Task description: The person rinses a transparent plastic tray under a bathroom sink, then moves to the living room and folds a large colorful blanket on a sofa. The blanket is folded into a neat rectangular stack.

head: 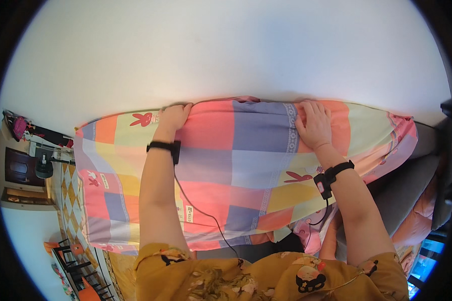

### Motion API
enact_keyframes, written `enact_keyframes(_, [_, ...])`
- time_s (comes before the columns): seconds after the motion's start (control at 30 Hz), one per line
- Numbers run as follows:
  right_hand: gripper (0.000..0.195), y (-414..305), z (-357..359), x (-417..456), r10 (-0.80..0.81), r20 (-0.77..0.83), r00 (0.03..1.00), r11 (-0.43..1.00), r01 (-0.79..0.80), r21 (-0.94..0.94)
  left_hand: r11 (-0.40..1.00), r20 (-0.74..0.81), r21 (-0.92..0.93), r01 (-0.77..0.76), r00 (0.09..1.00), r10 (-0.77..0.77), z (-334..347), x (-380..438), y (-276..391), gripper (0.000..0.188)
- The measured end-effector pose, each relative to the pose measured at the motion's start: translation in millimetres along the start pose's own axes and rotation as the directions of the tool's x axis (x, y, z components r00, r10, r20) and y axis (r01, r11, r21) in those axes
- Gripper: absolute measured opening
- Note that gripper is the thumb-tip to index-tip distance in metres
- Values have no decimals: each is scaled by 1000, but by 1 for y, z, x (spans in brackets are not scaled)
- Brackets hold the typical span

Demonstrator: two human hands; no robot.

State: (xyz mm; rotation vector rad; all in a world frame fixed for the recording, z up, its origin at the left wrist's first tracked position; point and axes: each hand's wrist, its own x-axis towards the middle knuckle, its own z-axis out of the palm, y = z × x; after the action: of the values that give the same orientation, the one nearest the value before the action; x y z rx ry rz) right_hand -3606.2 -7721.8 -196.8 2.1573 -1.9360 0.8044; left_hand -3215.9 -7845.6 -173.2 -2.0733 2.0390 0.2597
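A patchwork-print cotton sheet point(211, 165) with checks in several colours and rabbit figures spreads before me, up to a pale wall. At the sheet's far edge, my left hand point(175, 116) bends over the rim beside the wall. Its fingertips are hidden, so its grip cannot be judged. Further right, my right hand point(314, 122) lies on the cloth at the same edge, palm down, with the thumb spread from the fingers. Small wrinkles run through the fabric between the hands. A black strap with a small device circles each wrist, and cables lead from them.
The pale wall point(226, 49) borders the sheet's far side. Grey upholstery point(399, 188) of what looks like a sofa shows at the right, with a pink cushion or cloth point(416, 222). A tiled floor point(71, 195), a dark door point(20, 165) and dark furniture with orange parts point(77, 259) lie left.
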Motion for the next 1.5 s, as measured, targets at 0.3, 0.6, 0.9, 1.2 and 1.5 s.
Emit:
enact_keyframes(0.3, [31,1,4,-1,3,25,1000,1000,-3,25,703,-505,-136,-698,659,557,-2,-66,116,36])
enact_keyframes(0.6, [29,-2,3,-3,15,29,999,1000,-16,24,915,247,-283,-288,900,360,4,5,159,71])
enact_keyframes(0.9, [27,3,-1,-3,23,28,999,999,-24,29,922,89,-192,-337,929,358,-6,-40,153,64])
enact_keyframes(1.2, [26,0,12,1,12,61,998,1000,-14,27,939,-408,-280,-199,910,71,123,-238,15,70])
enact_keyframes(1.5, [38,16,26,-4,-121,-18,993,988,118,-98,840,371,-507,192,928,12,298,-517,-143,67])
